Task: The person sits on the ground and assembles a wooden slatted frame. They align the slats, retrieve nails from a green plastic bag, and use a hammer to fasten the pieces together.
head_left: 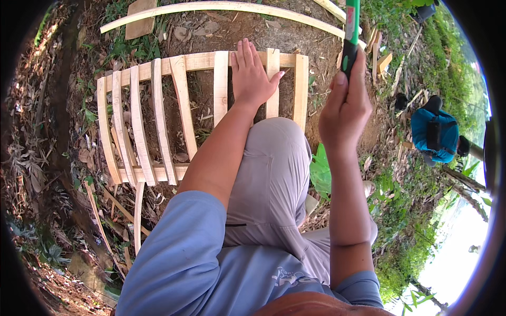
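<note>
The right grip (345, 108) is wrapped round a green-and-black handle (351, 29) (whatever it ends in is out of view), while the left grip (251, 79) lies flat, thumb spread, on the far edge of a slatted wooden frame (197, 62), near its right end. The frame rests on the ground (308, 45); beyond its far edge lies a long curved wooden strip (226, 6).

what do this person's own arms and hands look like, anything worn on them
The left hand and right hand are bare, with no gloves showing. No watch or bracelet shows on either wrist. The left sleeve and right sleeve are short, plain greyish blue, leaving both forearms uncovered.
</note>
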